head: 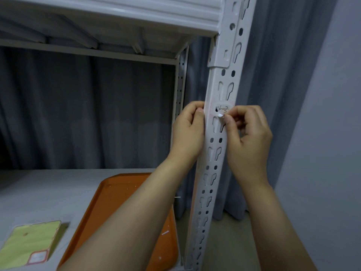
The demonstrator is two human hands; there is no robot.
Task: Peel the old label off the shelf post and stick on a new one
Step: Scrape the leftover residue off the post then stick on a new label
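Two bare forearms rise from the bottom edge of the frame toward its centre. Beneath them, at lower centre, an orange tray [121, 196] lies on the pale lower shelf [48, 192], with a few small white scraps [164, 233] scattered on it. At lower left, a yellow-green card [29, 243] with a red-bordered patch at one corner rests on the same shelf, just beside the tray. Running from lower centre up to the upper right is the white metal shelf post [216, 134], punched with round holes and keyhole slots. At the middle of the frame, the left hand [187, 132] has its fingers curled against the post's left edge, thumb tip pressed to the metal, gripping it. On the other side of the post, the right hand [248, 133] pinches between thumb and forefinger a lifted lower corner of the old label [222, 110]. The label is a small white oval sticker with dark handwriting that cannot be read, and it is mostly stuck flat to the front of the post at hand height, between two pairs of slots. Above, the white upper shelf [117, 14] spans the top of the frame and meets the post at upper right. Farther back stands a second perforated rear post [180, 79], and behind it hangs a grey pleated curtain [88, 114]. A plain bluish-grey wall [332, 94] fills the right side.
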